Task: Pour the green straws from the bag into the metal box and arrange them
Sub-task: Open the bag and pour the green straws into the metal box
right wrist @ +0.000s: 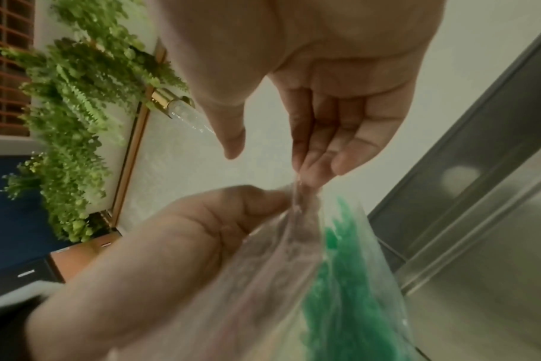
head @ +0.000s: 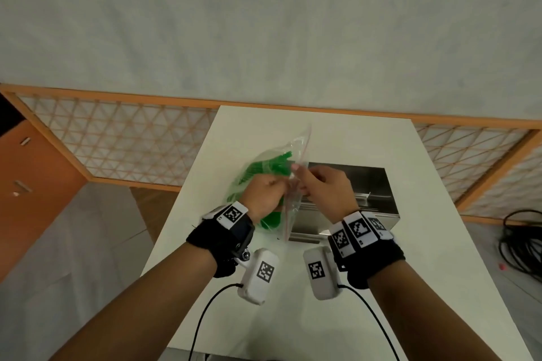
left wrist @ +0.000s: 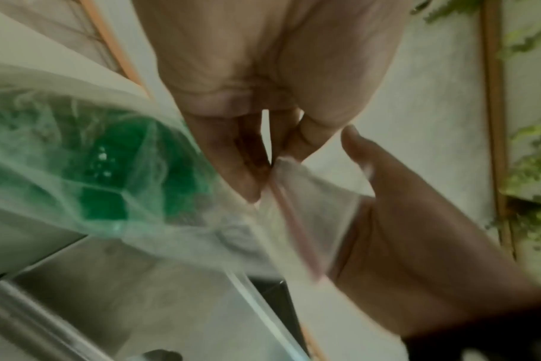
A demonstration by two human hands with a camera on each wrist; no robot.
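A clear zip bag (head: 296,152) full of green straws (head: 258,168) hangs in the air over the white table (head: 440,173), just left of the open metal box (head: 372,184). My left hand (head: 265,195) pinches the bag's top edge beside its red zip strip (left wrist: 294,227), thumb against fingers (left wrist: 232,166). My right hand (head: 322,187) faces it; its straight fingertips (right wrist: 312,168) touch the bag's lip while the thumb (right wrist: 232,139) stands apart. The straws (right wrist: 340,281) lie bunched low in the bag (left wrist: 78,158). The box (right wrist: 485,219) looks empty inside.
The table's near half (head: 293,325) holds only my forearms and the wrist camera cables. A lattice screen (head: 132,138) runs behind the table. Black cables (head: 522,243) lie on the floor at the right. An orange cabinet (head: 35,184) stands left.
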